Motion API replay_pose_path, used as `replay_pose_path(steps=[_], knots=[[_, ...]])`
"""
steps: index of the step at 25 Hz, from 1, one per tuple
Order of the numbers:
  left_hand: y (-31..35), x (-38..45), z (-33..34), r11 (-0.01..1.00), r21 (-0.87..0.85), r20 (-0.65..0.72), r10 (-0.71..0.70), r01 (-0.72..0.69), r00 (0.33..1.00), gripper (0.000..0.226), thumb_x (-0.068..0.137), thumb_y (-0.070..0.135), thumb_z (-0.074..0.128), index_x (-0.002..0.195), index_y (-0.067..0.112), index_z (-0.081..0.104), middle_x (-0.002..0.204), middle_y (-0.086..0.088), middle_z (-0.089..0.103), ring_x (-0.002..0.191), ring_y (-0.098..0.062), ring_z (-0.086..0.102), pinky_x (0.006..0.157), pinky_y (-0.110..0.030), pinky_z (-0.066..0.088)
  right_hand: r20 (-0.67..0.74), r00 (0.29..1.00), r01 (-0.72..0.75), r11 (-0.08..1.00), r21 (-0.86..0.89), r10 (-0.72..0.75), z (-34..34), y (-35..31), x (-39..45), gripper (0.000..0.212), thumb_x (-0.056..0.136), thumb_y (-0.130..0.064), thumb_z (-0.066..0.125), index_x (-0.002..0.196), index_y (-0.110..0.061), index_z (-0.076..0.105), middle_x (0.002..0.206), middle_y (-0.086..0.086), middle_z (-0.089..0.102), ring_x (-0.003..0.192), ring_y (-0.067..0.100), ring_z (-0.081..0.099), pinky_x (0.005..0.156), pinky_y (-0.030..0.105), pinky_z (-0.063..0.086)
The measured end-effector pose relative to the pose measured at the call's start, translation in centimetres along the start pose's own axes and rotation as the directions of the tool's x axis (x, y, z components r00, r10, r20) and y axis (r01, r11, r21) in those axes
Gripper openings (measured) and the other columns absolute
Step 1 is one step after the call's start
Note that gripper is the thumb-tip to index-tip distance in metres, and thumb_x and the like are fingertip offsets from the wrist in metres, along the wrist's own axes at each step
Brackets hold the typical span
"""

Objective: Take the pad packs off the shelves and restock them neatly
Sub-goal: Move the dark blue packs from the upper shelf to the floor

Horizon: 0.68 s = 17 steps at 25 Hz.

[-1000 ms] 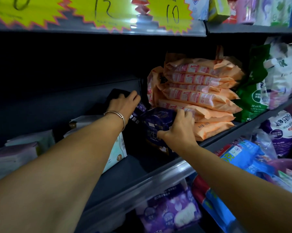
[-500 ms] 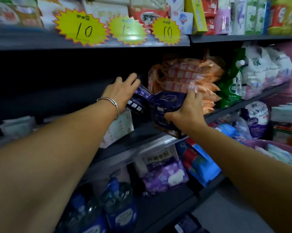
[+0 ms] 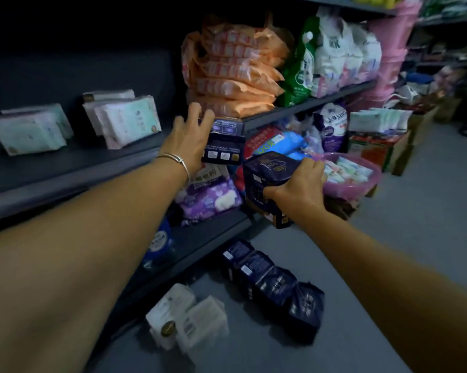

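navy pad pack (image 3: 223,141) gripped in left hand (image 3: 185,140), second navy pack (image 3: 267,181) clutched by right hand (image 3: 298,184), both off the shelf (image 3: 65,168)

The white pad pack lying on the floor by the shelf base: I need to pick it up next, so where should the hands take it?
The white pad pack lies flat, its broad face up, with another pale pack close on its right. Probably best to come from above and pinch its two short ends, near and far, since those look free.
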<state>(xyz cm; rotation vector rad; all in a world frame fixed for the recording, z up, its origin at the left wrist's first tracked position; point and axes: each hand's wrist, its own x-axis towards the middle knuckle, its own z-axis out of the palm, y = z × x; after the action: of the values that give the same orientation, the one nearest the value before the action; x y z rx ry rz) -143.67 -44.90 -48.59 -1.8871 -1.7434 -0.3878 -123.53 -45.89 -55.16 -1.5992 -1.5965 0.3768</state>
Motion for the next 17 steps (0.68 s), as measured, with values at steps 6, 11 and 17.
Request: replay_pose_path(steps=[6, 11, 17], knots=[[6.3, -5.4, 10.7, 0.868, -0.460, 0.078, -0.168, 0.185, 0.983, 0.077, 0.056, 0.010, 0.082, 0.120, 0.002, 0.040, 0.121, -0.019, 0.034, 0.098, -0.037, 0.050, 0.086, -0.047, 0.048, -0.005, 0.979, -0.203, 0.977, -0.063, 0.203, 3.8, 7.9, -3.1, 0.072, 0.065, -0.031, 0.080, 0.115, -0.002, 0.036, 0.127, 0.014, 0.030, 0.119, 0.031, 0.029, 0.099, 0.040, 0.037], [8.6, -9.8, 19.8, 0.635, -0.616, 0.258, -0.396, 0.466, 0.881, 0.075, 0.056, 0.005, 0.084, 0.117, -0.002, 0.041, 0.124, -0.018, 0.036, 0.102, -0.033, 0.049, 0.089, -0.033, 0.041, 0.013, 0.950, -0.309, 0.945, -0.103, 0.312, 9.7, 12.3, -3.2, 0.071, 0.067, -0.030, 0.079, 0.117, 0.000, 0.037, 0.126, 0.014, 0.032, 0.118, 0.031, 0.031, 0.091, 0.034, 0.037], [10.4, -11.4, 27.3, 0.431, -0.655, 0.418, -0.477, 0.620, 0.773, 0.080, 0.060, 0.002, 0.081, 0.124, -0.003, 0.034, 0.130, -0.018, 0.031, 0.108, -0.030, 0.046, 0.088, -0.026, 0.039, -0.004, 0.877, -0.479, 0.873, -0.094, 0.481, 15.7, 14.3, -1.2, 0.073, 0.072, -0.030, 0.077, 0.122, -0.001, 0.033, 0.129, 0.013, 0.030, 0.121, 0.030, 0.030, 0.079, 0.032, 0.035]])
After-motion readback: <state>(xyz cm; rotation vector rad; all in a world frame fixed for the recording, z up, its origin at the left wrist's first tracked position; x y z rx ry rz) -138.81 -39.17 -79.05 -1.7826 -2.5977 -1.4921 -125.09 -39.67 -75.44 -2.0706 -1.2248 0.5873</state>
